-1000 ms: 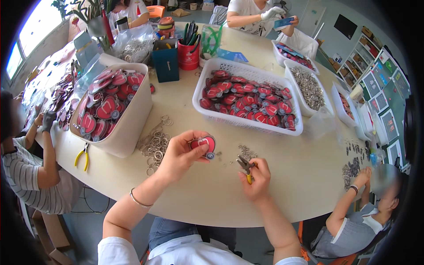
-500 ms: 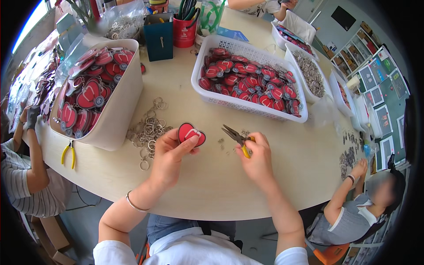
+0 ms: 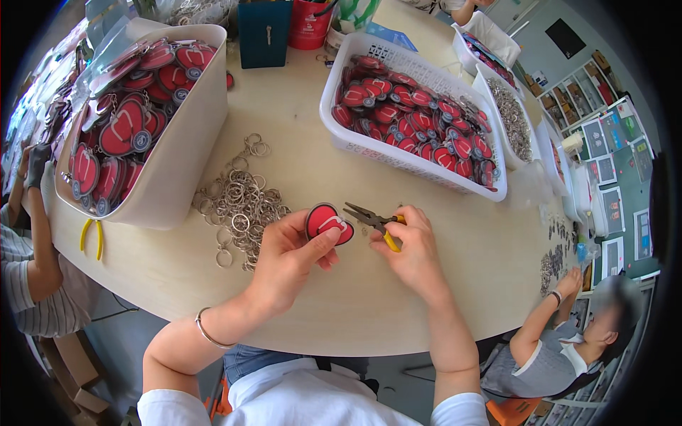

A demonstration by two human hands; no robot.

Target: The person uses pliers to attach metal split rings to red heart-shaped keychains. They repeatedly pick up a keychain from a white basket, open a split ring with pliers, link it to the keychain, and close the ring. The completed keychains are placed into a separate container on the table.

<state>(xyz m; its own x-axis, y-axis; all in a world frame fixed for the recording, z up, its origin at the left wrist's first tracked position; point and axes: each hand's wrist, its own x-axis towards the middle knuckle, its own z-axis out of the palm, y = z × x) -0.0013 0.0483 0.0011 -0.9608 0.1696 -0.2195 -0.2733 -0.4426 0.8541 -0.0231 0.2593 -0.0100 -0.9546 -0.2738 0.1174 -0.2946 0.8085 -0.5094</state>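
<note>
Between the thumb and fingers of my left hand is a red heart-shaped charm with a dark edge and a pale curved design. My right hand grips yellow-handled pliers, whose dark jaws point left and come close to the charm's right side. Whether the jaws hold a small part I cannot tell. A heap of metal split rings lies on the table left of my left hand. A few tiny metal bits, partly hidden by the pliers, lie behind my hands.
A cream bin of finished-looking red keychains stands at left, yellow-handled pliers beside it. Beyond my right hand is a white basket of red charms. Farther right, a tray holds metal parts. Co-workers sit at both sides.
The charm and the plier jaws have come closer together. My left hand has shifted right with the charm, and the whole view has tilted slightly.
</note>
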